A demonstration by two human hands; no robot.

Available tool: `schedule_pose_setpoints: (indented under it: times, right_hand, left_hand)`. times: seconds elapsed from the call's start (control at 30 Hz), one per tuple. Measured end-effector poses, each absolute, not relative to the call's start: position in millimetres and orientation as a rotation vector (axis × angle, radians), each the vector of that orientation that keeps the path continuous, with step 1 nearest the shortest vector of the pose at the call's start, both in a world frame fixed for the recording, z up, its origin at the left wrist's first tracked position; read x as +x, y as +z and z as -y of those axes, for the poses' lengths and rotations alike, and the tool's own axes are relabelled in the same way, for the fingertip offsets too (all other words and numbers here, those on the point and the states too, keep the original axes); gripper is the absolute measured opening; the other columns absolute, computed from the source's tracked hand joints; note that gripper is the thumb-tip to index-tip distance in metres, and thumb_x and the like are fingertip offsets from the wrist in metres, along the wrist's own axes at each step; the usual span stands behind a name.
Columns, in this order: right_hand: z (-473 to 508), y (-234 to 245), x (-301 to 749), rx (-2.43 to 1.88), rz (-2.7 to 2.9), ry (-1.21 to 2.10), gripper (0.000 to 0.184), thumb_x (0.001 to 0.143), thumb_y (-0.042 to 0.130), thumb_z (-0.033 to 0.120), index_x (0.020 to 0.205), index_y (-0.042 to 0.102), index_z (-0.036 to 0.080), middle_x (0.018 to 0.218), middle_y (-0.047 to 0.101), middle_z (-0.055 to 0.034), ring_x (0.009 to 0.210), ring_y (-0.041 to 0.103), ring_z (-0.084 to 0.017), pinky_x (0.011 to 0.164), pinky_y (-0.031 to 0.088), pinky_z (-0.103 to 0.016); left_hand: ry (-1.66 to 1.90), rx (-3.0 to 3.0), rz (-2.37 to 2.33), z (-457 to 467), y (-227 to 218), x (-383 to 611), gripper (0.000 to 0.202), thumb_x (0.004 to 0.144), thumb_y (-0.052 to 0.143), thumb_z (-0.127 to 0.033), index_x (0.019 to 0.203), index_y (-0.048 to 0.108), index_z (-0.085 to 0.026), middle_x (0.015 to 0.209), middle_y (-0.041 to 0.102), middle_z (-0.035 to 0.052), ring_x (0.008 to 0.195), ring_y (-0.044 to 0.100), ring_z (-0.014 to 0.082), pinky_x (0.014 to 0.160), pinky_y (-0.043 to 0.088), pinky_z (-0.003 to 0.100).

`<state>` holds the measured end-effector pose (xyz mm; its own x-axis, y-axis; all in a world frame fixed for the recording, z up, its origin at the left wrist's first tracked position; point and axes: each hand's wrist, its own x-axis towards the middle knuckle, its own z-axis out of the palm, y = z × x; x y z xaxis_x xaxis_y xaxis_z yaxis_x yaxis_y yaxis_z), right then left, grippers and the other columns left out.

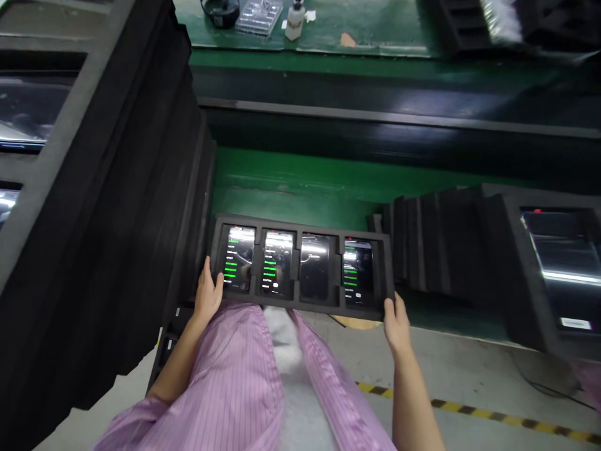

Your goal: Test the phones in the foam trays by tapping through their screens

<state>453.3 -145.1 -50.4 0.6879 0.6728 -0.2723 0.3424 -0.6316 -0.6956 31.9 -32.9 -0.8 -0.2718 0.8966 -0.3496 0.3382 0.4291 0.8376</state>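
A black foam tray (300, 229) with several phones in its slots rests at the near edge of the green bench. Three phones show lit screens with green text, such as the leftmost phone (239, 258); the third phone (315, 266) is dark. My left hand (208, 294) grips the tray's left end, thumb on top. My right hand (395, 319) grips the tray's right front corner. Pink striped sleeves cover my upper arms.
A tall stack of black foam trays (107, 207) rises at left. Another stack (451, 238) lies at right, its top tray holding a phone (561, 263). A black conveyor rail (375, 125) crosses behind. A bottle (295, 20) and clear plastic tray (259, 15) sit on the far bench.
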Motion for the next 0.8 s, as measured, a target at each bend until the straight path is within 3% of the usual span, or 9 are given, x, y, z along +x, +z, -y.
schedule_pose_setpoints:
  times: [0.17, 0.3, 0.47, 0.63, 0.8]
  right_hand:
    - [148, -60, 460, -2.324, 0.67, 0.719, 0.079, 0.071, 0.032, 0.072, 0.117, 0.054, 0.011, 0.125, 0.052, -0.0157, 0.119, 0.044, -0.028, 0.102, 0.031, -0.04]
    - [142, -61, 467, -2.269, 0.575, 0.783, 0.078, 0.069, 0.036, 0.072, 0.116, 0.054, 0.012, 0.127, 0.052, -0.014, 0.12, 0.044, -0.028, 0.104, 0.031, -0.038]
    - [129, -60, 469, -2.259, 0.609, 0.827, 0.067, 0.069, 0.04, 0.069, 0.106, 0.059, 0.016, 0.119, 0.058, -0.012, 0.117, 0.048, -0.028, 0.102, 0.035, -0.039]
    - [122, -56, 468, -2.227, 0.639, 0.809, 0.055, 0.063, 0.053, 0.062, 0.095, 0.062, 0.018, 0.102, 0.066, -0.0096, 0.101, 0.058, -0.027, 0.088, 0.046, -0.035]
    - [118, -46, 465, -2.224, 0.666, 0.748, 0.054, 0.066, 0.047, 0.066, 0.083, 0.064, 0.018, 0.091, 0.068, -0.0099, 0.092, 0.061, -0.026, 0.079, 0.047, -0.034]
  left_hand:
    - [0.495, 1.328, -1.971, 25, -5, 35, 0.07, 0.077, 0.053, -0.028, 0.139, 0.026, -0.009, 0.138, 0.039, 0.0184, 0.129, 0.035, 0.0293, 0.108, 0.026, 0.045]
    - [0.363, 1.402, -2.048, 15, -2, 39, 0.064, 0.08, 0.046, -0.03, 0.135, 0.031, 0.0, 0.132, 0.043, 0.024, 0.127, 0.038, 0.0313, 0.106, 0.029, 0.044]
    - [0.352, 1.313, -2.132, -2, 3, 35, 0.056, 0.079, 0.043, -0.031, 0.128, 0.043, -0.005, 0.123, 0.051, 0.0215, 0.119, 0.046, 0.0301, 0.103, 0.034, 0.042]
    - [0.318, 1.248, -2.067, -13, -3, 23, 0.056, 0.075, 0.045, -0.038, 0.121, 0.051, -0.007, 0.117, 0.053, 0.0209, 0.117, 0.048, 0.0321, 0.098, 0.038, 0.043]
    - [0.39, 1.236, -2.019, -16, 0, 20, 0.057, 0.067, 0.052, -0.037, 0.116, 0.052, -0.007, 0.112, 0.055, 0.0191, 0.113, 0.051, 0.0312, 0.096, 0.041, 0.043]
